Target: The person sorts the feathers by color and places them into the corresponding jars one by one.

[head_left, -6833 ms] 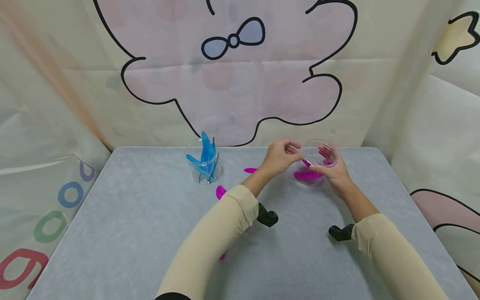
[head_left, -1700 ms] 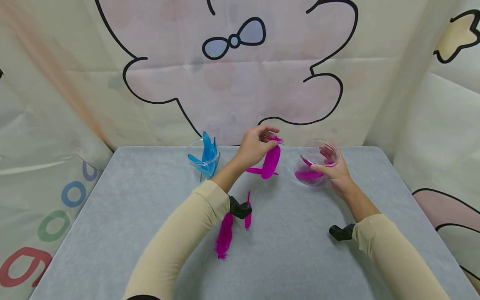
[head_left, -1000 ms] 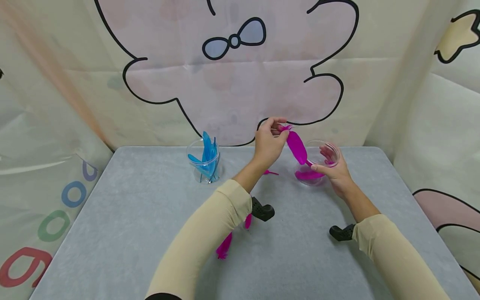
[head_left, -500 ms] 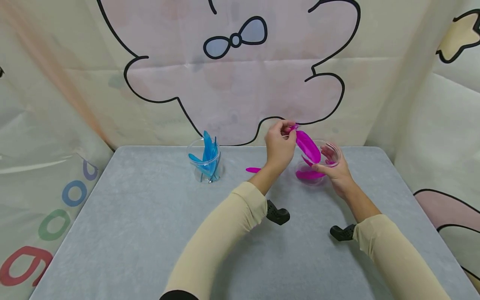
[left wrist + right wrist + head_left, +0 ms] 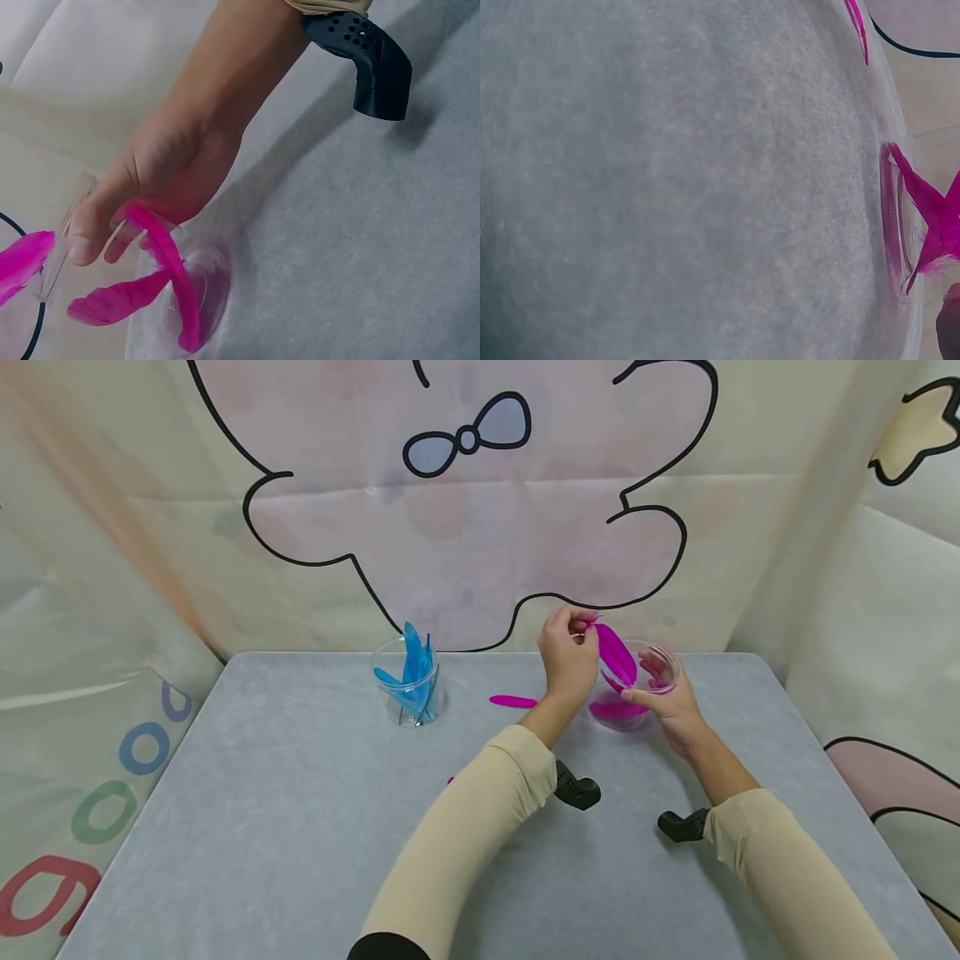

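Observation:
My left hand (image 5: 572, 653) pinches a magenta feather (image 5: 617, 656) by its fluffy end, its broad tip angled down over the mouth of a clear cup (image 5: 619, 725). My right hand (image 5: 675, 708) grips that cup from the right near its rim, thumb in front. Other magenta feathers (image 5: 615, 710) lie inside the cup. In the left wrist view, the right hand (image 5: 176, 161) holds the cup, feathers (image 5: 180, 292) show through its wall, and the pinched feather (image 5: 22, 262) enters at left. The right wrist view shows the cup's base (image 5: 894, 225) at its right edge.
A second clear cup (image 5: 407, 714) with blue feathers (image 5: 412, 672) stands at the back left. One magenta feather (image 5: 513, 701) lies between the cups; the tip of another shows beside the left sleeve (image 5: 465, 835). A printed cloth (image 5: 330, 610) hangs behind the grey table (image 5: 300, 827).
My left hand has carried the magenta feather from the table's back middle rightward to over the clear cup's mouth. My right hand has kept holding the cup in place.

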A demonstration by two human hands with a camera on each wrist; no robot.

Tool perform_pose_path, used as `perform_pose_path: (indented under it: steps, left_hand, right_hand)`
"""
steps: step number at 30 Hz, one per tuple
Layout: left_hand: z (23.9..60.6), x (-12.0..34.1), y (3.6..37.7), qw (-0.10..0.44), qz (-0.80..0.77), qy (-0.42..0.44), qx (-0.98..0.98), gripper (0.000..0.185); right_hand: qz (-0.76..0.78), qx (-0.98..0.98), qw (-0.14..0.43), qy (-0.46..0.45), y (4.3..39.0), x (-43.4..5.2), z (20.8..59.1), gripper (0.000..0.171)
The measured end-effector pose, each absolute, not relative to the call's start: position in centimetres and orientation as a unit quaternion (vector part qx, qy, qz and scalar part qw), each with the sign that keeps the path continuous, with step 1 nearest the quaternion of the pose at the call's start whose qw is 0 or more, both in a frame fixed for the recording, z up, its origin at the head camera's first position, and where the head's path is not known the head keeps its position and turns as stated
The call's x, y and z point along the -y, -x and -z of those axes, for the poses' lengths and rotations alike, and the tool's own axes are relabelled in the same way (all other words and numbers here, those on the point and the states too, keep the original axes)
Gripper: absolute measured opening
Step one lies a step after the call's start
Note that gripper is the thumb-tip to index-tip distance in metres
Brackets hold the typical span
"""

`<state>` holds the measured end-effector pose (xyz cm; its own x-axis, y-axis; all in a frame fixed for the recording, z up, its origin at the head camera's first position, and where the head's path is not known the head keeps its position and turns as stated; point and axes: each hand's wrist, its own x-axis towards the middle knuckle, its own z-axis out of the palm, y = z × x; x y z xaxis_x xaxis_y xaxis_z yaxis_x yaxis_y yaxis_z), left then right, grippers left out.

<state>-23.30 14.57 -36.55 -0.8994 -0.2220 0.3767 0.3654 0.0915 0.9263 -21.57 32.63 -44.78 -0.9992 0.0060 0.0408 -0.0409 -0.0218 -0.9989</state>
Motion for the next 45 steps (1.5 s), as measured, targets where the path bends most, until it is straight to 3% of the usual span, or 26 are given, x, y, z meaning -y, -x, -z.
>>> perform_pose_path:
  steps: [16,45]
  left_hand:
    - [36.7,-14.9,22.7,0.217,0.655,0.06,0.721,0.012]
    - [38.3,-14.2,22.2,0.063,0.603,0.168,0.778,0.018]
  right_hand:
    - [-0.71,0.704,0.017,-0.017,21.7,-32.5,44.7,0.084]
    - [-0.711,0.703,0.014,-0.021,21.7,-32.8,44.9,0.085]
